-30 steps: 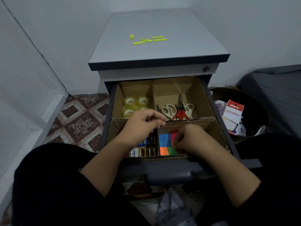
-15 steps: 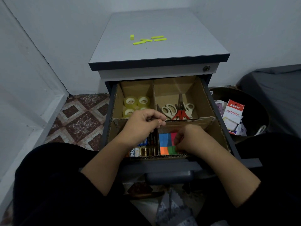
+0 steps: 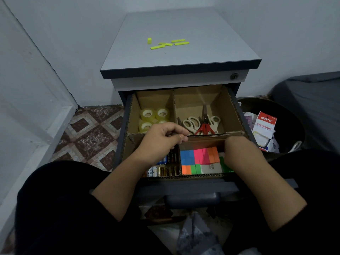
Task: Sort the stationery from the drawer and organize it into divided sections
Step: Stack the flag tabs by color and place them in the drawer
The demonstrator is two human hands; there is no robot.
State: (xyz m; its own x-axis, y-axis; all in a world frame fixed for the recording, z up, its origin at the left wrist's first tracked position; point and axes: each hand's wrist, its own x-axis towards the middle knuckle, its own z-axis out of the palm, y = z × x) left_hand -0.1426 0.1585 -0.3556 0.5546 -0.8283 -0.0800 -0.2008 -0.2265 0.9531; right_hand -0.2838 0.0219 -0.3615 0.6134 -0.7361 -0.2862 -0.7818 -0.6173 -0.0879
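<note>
1. Head view, the layout: I take the brown cardboard divider insert in the open grey drawer as my landmark. Its far-left section holds the clear rolls of sticky tape, its far-right section the cream-handled and red-handled scissors, its near-left section the batteries, and its near-right section the bright blue, pink, orange and green sticky-note blocks.

2. Head view, the hands: my left hand hovers over the insert's centre with fingers curled and thumb and forefinger pinching at the cross wall; whether it pinches the cardboard itself or something small I cannot tell. My right hand is dug into the near-right section, knuckles up, fingertips hidden among the notes, so I cannot tell what it holds.

3. The step, as I judge it: the sorting looks nearly finished, and I am settling the note blocks while steadying the divider.

4. Next move, as I judge it: squaring the loose blocks flush without buckling the soft wall. The yellow-green strips on the grey cabinet top, beyond the insert, remain unsorted.

5. Against the earlier frames: my right hand has shifted to the right within its section, uncovering more of the pink and orange blocks and a white piece. My left hand has kept its place.
</note>
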